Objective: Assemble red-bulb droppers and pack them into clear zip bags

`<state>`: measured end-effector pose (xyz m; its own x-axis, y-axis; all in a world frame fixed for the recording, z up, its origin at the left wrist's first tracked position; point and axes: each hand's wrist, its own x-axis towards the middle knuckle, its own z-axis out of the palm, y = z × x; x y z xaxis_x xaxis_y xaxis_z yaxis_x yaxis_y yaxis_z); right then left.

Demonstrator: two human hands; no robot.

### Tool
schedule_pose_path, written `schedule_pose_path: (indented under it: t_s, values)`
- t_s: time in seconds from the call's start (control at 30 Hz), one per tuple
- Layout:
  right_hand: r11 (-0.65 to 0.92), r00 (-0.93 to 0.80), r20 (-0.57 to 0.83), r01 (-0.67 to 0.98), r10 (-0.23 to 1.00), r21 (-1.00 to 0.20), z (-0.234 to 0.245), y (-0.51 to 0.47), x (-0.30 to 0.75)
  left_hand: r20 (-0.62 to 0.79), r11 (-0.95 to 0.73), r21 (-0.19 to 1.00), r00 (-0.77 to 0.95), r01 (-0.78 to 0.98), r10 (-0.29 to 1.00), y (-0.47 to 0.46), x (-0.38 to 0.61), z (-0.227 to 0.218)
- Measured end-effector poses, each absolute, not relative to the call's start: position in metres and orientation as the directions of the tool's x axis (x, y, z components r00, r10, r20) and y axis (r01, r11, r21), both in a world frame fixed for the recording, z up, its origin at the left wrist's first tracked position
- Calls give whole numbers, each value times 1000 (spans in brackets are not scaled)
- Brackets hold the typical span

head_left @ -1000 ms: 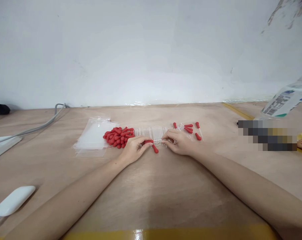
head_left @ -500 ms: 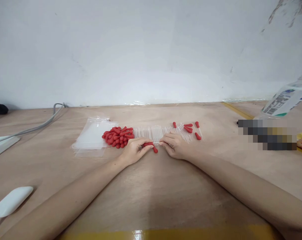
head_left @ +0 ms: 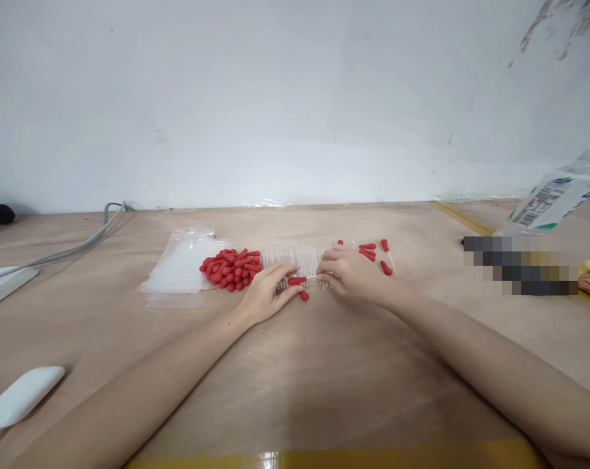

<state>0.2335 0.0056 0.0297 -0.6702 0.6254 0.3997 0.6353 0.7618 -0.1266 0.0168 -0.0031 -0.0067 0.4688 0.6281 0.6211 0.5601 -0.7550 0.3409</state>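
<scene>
The left hand [head_left: 265,290] rests with its fingers and thumb spread apart, loosely framing a red bulb [head_left: 297,281] without visibly gripping it. The right hand [head_left: 351,273] is curled, its fingertips seemingly pinching the clear tube [head_left: 311,278] that runs in line with that bulb; the two look joined, though how firmly the bulb is seated cannot be told. Just beside the left thumb lies a second bulb [head_left: 304,296], and whether it has a tube is hidden. Under and behind the hands stretches a row of clear tubes [head_left: 302,259], mostly bare, which I take as work left. Past the left hand sits a heap of red bulbs [head_left: 231,268], apparently unfitted, so most of the work seems to remain. Beyond the right hand lie a few scattered red bulbs [head_left: 368,246]; the far one at the right clearly has a tube, so at least that piece looks done. Farther left, the clear bags [head_left: 177,267] lie flat on the table [head_left: 295,378], apparently unfilled.
</scene>
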Motion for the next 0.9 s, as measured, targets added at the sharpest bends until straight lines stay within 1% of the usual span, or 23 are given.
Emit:
schedule_pose_path:
  t_s: [0.07,0.13,0.17,0.2,0.27,0.33,0.37,0.43,0.6,0.73,0.9]
  values:
    - [641,-552,349,732,757,-233,46,11,248,636,-758,306,469,576,613,-2,17,-7]
    - [417,-324,295,839,899,-349,60,18,270,620,-781,276,517,560,590,-2,17,-7]
    - [272,-181,257,882,949,-385,65,23,282,600,-799,261,558,541,573,-2,17,-6]
    - [119,-37,208,911,977,-395,68,28,295,576,-819,245,602,519,553,-2,17,-6]
    - [-98,129,49,908,990,-408,70,37,317,527,-850,222,675,477,516,-3,17,-5]
    - [-229,212,-87,894,973,-385,65,45,332,495,-865,216,713,453,497,-3,16,-3]
    - [-269,234,-137,889,963,-370,61,49,336,481,-871,216,728,442,489,-3,16,-2]
    - [-302,249,-189,888,950,-348,52,54,341,455,-883,211,757,420,469,-2,15,-1]
    - [-274,190,-259,900,947,-340,37,58,340,427,-894,211,785,396,449,-1,16,-1]
    - [-265,181,-271,911,946,-316,36,58,340,428,-890,220,781,399,456,-1,16,-1]
    - [-284,207,-246,897,947,-339,41,55,338,414,-892,243,790,382,452,-2,17,2]
